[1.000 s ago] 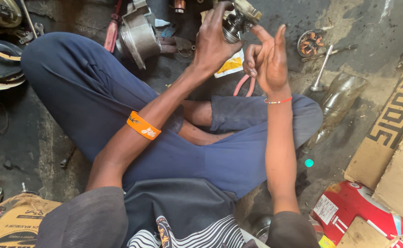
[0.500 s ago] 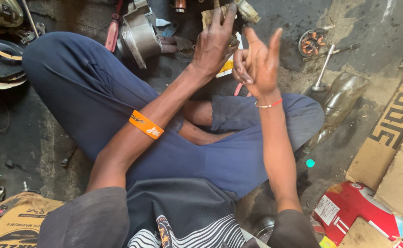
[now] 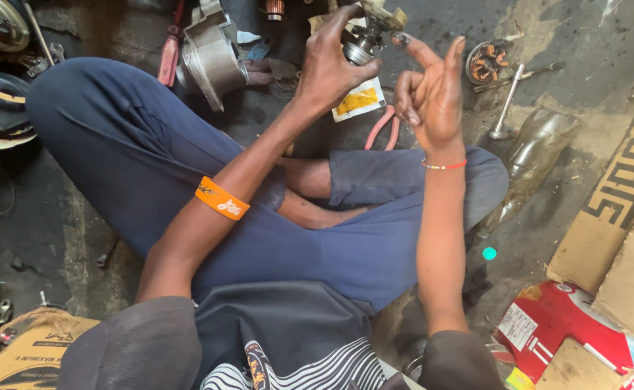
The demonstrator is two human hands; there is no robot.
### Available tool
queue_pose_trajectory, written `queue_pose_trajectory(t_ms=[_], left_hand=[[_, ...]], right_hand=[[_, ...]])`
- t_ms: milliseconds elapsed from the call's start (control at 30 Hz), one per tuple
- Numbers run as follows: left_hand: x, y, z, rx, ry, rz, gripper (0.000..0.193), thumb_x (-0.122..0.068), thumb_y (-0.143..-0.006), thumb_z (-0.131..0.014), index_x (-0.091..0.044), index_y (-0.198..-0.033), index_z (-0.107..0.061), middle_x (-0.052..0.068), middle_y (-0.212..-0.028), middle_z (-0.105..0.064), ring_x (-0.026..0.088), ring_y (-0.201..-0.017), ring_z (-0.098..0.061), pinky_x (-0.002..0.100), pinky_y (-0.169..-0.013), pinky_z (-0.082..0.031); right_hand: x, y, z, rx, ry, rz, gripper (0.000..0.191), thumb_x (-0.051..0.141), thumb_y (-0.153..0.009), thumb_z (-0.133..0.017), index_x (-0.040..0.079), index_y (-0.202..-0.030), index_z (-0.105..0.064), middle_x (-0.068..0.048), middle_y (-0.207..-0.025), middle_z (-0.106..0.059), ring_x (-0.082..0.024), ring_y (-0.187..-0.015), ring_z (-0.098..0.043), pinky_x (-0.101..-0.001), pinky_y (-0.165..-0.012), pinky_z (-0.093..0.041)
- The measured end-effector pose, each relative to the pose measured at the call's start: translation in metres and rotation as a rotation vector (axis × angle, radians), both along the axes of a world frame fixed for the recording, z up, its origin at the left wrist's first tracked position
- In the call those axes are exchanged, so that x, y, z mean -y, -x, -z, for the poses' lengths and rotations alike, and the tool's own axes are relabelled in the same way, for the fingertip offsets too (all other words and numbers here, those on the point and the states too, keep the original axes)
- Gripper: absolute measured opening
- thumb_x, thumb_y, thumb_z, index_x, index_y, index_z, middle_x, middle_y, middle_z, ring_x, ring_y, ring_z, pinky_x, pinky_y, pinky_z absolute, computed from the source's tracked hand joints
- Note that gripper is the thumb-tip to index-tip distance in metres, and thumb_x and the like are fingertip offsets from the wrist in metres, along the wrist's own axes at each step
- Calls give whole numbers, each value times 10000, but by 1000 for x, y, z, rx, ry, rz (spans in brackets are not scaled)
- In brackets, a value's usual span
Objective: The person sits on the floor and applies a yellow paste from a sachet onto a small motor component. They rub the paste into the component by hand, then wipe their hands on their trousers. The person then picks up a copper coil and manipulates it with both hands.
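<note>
- Two hands work at one small metal motor part [image 3: 372,30], held up at the top of the view, above the person's crossed legs and clear of the floor [image 3: 64,231].
- Left hand [image 3: 329,66]: closed round the part's ribbed cylindrical end, thumb beneath and fingers over the top, so it alone carries the weight.
- Right hand [image 3: 432,94]: mostly open, gripping nothing. Its forefinger stretches out so the tip meets the part's side, the thumb stands up, and the other fingers curl inward.
- Slip risk: the part looks greasy and is pinched near one end only, so a push from the forefinger could twist it out of the left hand's hold.
- Loss risk: a dropped piece would likely land among the clutter below, such as the pink-handled pliers [image 3: 379,127], the yellow-and-white packet [image 3: 359,99] and the grey metal housing [image 3: 208,54], where small bits would be hard to find on the dark, stained floor.
- Pinch risk: the fingertip sits against protruding metal, so a sudden turn of the part could nip it.
- Visibility: the part is cut off by the frame's top edge, so its upper end cannot be judged.
</note>
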State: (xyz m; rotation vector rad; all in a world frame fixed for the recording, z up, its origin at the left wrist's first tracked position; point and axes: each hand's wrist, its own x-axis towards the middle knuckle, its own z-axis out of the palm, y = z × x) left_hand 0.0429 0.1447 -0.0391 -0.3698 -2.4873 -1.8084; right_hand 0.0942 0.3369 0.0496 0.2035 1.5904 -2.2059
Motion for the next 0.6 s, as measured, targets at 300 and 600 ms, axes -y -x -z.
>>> queue_pose_trajectory(t_ms=[300, 600], left_hand=[[-2, -5, -2, -94, 12, 10, 807, -177, -765, -918, -56, -1440, -493, 174, -1375, -621, 363, -1297, -610, 417, -1125, -505], [1, -8, -14, 14, 48, -29, 790, -168, -762, -929, -124, -1429, -509, 176, -1248, -625, 367, -1150, -659, 455, -968, -569]], right_hand=[[10, 3, 5, 20, -101, -49, 1106, 843, -950, -334, -47, -1605, -343, -82, -692, -580, -85, -456, -384, -210, -452, -311], [1, -7, 2, -44, 150, -77, 1027, 812, -1038, -313, -61, -1573, -385, -40, -594, -487, -73, -405, -336, -219, -461, -332]])
